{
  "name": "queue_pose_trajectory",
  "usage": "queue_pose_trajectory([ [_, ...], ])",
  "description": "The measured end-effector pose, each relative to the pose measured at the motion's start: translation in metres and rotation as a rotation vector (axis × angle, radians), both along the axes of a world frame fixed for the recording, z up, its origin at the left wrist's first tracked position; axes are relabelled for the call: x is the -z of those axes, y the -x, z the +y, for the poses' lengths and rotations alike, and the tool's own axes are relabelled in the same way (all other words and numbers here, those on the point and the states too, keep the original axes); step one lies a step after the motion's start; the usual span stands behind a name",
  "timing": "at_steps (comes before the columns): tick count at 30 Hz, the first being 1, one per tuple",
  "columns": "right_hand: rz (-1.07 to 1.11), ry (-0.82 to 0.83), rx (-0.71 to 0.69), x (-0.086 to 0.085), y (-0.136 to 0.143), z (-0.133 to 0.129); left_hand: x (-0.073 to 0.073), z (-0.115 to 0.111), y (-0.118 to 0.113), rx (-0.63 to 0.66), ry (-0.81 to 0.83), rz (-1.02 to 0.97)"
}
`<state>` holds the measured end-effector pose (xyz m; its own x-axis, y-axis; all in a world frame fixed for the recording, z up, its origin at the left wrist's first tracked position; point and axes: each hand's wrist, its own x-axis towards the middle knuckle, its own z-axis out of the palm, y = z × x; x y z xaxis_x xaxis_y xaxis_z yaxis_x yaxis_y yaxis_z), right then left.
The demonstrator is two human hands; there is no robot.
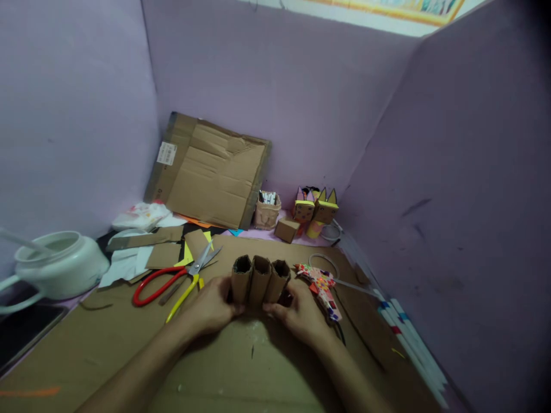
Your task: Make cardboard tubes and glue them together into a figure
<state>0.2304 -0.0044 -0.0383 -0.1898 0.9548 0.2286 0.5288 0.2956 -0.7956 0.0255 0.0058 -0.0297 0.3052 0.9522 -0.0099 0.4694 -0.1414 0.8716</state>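
Note:
Three short cardboard tubes (260,282) stand upright side by side on the cardboard sheet (206,367), their open tops toward me. My left hand (215,304) is closed around the left side of the row, thumb at the lower front. On the other side my right hand (299,310) grips the right tube, its thumb also low at the front. Scissors (196,272) with red and yellow handles lie partly open to the left of my left hand. Just right of my right hand lies a glue gun (321,284) with a colourful patterned body. The far fingers of both hands are hidden.
A white pot (64,267) and a dark flat device (26,332) are at the left. Cardboard scraps (163,255) lie behind the scissors. A large cardboard piece (215,172) leans on the back wall. A pen holder (267,212), small box (287,228) and cardboard figures (325,212) stand behind; white sticks (413,344) line the right.

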Motion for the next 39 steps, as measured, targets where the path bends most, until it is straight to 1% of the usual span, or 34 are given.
queue_pose_trajectory([
  [4, 0.021, -0.05, -0.011, 0.0, 0.001, -0.001, -0.003, -0.004, 0.0, 0.003, -0.059, 0.031],
  [8, 0.061, -0.102, -0.03, 0.002, 0.001, 0.0, -0.009, -0.008, 0.0, 0.042, -0.113, 0.056],
  [13, 0.09, -0.096, -0.015, 0.003, 0.001, 0.0, -0.014, -0.008, 0.0, 0.094, -0.149, 0.065],
  [15, 0.096, -0.088, -0.011, 0.004, 0.001, 0.0, -0.013, -0.007, 0.0, 0.114, -0.153, 0.065],
  [19, 0.064, -0.072, -0.006, 0.006, 0.0, 0.0, -0.006, -0.003, 0.002, 0.126, -0.164, 0.052],
  [24, 0.03, -0.087, 0.027, 0.005, 0.001, 0.001, -0.002, -0.001, 0.001, 0.11, -0.121, 0.058],
  [32, 0.081, -0.018, 0.023, 0.004, 0.003, 0.002, -0.006, 0.001, 0.001, 0.005, -0.026, 0.086],
  [36, 0.089, -0.005, 0.017, 0.005, 0.003, 0.004, -0.008, 0.001, 0.0, 0.013, -0.002, 0.054],
  [39, 0.092, 0.006, 0.015, 0.005, 0.003, 0.003, -0.012, 0.001, 0.0, 0.015, 0.009, 0.015],
])
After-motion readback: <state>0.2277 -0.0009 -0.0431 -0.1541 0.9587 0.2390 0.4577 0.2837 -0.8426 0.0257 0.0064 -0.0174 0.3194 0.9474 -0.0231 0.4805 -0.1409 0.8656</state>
